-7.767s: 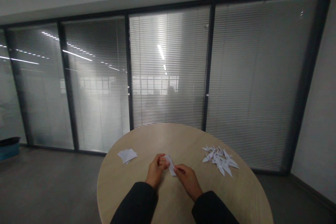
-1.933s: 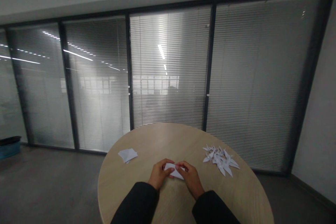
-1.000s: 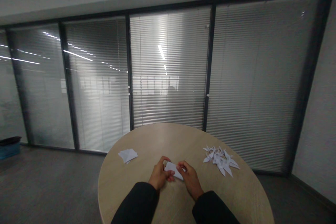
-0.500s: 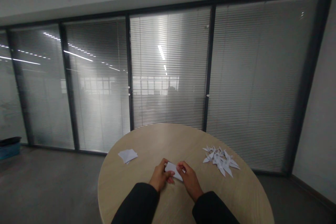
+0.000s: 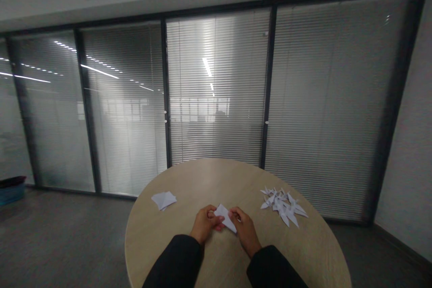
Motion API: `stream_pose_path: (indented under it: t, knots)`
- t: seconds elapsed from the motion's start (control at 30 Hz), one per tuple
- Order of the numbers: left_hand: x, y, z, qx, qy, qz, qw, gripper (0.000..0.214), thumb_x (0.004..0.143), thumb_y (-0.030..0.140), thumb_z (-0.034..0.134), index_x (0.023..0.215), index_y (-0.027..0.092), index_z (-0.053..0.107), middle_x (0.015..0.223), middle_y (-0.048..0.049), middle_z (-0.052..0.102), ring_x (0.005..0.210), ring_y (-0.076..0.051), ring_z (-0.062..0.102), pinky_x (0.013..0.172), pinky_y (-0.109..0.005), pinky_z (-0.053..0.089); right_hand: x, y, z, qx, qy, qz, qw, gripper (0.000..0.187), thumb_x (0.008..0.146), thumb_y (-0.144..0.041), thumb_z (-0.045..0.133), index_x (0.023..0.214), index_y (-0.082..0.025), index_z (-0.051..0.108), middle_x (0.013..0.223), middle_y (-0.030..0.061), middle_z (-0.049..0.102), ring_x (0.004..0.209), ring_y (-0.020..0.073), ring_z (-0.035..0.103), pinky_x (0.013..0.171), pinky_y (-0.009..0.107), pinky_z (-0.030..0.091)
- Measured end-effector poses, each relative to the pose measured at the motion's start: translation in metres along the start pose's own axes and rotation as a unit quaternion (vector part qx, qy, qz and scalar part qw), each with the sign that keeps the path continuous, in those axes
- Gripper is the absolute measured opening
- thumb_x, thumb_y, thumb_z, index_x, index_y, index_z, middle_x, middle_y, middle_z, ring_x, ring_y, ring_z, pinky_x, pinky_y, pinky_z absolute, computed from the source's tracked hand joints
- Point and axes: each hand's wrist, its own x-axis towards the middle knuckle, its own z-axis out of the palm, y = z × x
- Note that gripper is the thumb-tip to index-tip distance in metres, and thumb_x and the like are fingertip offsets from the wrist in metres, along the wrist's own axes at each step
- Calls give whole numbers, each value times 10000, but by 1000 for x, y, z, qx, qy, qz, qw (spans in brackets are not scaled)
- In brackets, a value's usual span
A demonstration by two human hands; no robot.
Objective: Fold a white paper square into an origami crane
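Note:
A small folded piece of white paper (image 5: 224, 216) is held between my two hands above the near middle of the round table. My left hand (image 5: 205, 224) pinches its left side, with the thumb on top. On the right side, the fingers and thumb of my right hand (image 5: 243, 228) are closed on the paper's edge. One pointed corner sticks up between the hands, and the lower edge slants down towards my right hand. The fingers cover part of the paper, so its exact folds are hard to make out.
The round wooden table (image 5: 216, 175) bears a small stack of white paper sheets (image 5: 164, 200) at left and a pile of folded paper cranes (image 5: 283, 206) at right. Beyond stands a glass partition with blinds (image 5: 216, 139). A blue bin (image 5: 12, 192) sits on the floor far left.
The paper has turned between my hands, and a pointed corner now stands up where a flatter edge was. My left fingers have shifted slightly; both hands stay on the paper.

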Motion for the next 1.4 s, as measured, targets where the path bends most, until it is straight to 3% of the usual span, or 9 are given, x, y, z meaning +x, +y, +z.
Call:
stream_pose_path:
  t: [0.33, 0.5, 0.73, 0.9, 1.1, 1.27, 1.4]
  knots:
    - [-3, 10, -6, -69, 87, -20, 994, 470, 421, 483, 817, 634, 101, 646, 577, -58, 655, 517, -151, 611, 555, -269, 505, -1, 0, 5, 51, -59, 38, 996, 351, 695, -527, 556, 700, -179, 604, 693, 37, 663, 681, 198, 600, 618, 275, 444]
    - [-2, 10, -7, -60, 102, 2, 993, 467, 438, 521, 787, 608, 114, 633, 517, -27, 607, 460, -124, 554, 493, -242, 453, -3, -2, 10, 96, -98, 69, 988, 294, 663, -469, 584, 663, -176, 582, 586, 3, 617, 564, 161, 570, 536, 252, 423]
    - [0, 5, -9, 25, 108, 79, 991, 421, 556, 539, 710, 576, 147, 557, 433, 39, 491, 403, -84, 417, 441, -213, 303, -5, -4, 11, 119, -135, 87, 980, 283, 669, -456, 554, 667, -174, 551, 487, -62, 519, 353, 74, 412, 365, 198, 310]
    - [1, 2, -10, 73, 101, 118, 985, 373, 638, 520, 642, 599, 170, 519, 479, 52, 456, 458, -93, 405, 470, -211, 294, -6, -7, 10, 92, -143, 106, 980, 275, 668, -452, 532, 673, -177, 539, 466, -74, 505, 310, 53, 334, 317, 184, 202]
    - [2, 0, -10, 149, 110, 129, 974, 424, 735, 591, 495, 601, 190, 459, 524, 48, 422, 517, -117, 409, 504, -227, 308, -6, -9, 10, 93, -140, 109, 980, 266, 656, -440, 538, 689, -176, 542, 497, -64, 530, 334, 54, 346, 339, 185, 221]
    - [-4, 5, -7, 235, 123, 160, 951, 346, 840, 490, 394, 668, 198, 467, 582, 28, 478, 578, -138, 455, 553, -238, 324, -8, -16, 9, 104, -150, 114, 976, 247, 643, -419, 552, 684, -175, 546, 486, -56, 540, 340, 61, 338, 357, 194, 217]
    - [-8, 11, -2, 270, 122, 181, 938, 272, 844, 397, 403, 661, 206, 466, 584, 25, 474, 592, -144, 455, 578, -240, 327, -11, -24, 8, 118, -176, 111, 971, 176, 630, -352, 556, 604, -180, 529, 438, -63, 500, 360, 60, 351, 382, 194, 223]
